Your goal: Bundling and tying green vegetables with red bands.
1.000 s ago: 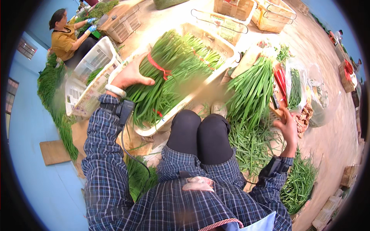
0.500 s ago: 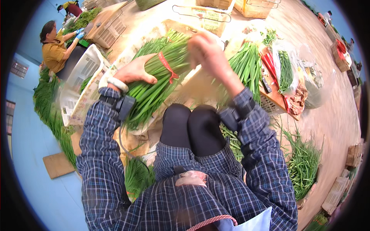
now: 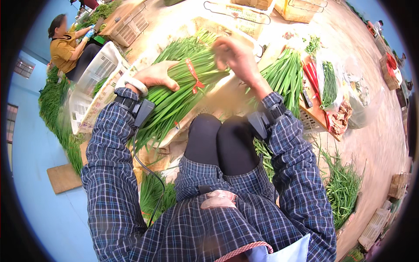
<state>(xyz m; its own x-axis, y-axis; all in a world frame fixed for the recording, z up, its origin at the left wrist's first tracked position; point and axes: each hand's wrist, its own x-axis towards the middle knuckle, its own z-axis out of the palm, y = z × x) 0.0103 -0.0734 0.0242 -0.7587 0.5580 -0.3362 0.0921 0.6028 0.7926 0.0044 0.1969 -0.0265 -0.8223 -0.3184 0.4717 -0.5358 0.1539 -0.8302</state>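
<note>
Your left grip point(image 3: 156, 77) is clamped on the bundle point(image 3: 174, 101) over the crate point(image 3: 168, 139); whether your right grip point(image 3: 237, 60) holds leaves, I can't tell. It looks light, limp and easily bruised: hold gently near the band point(image 3: 192, 72).

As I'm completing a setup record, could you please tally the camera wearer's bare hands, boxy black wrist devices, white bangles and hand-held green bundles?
Left hand and right hand: 2
Boxy black wrist devices: 2
White bangle: 1
Red-tied green bundle in the left hand: 1
Total: 6
</note>
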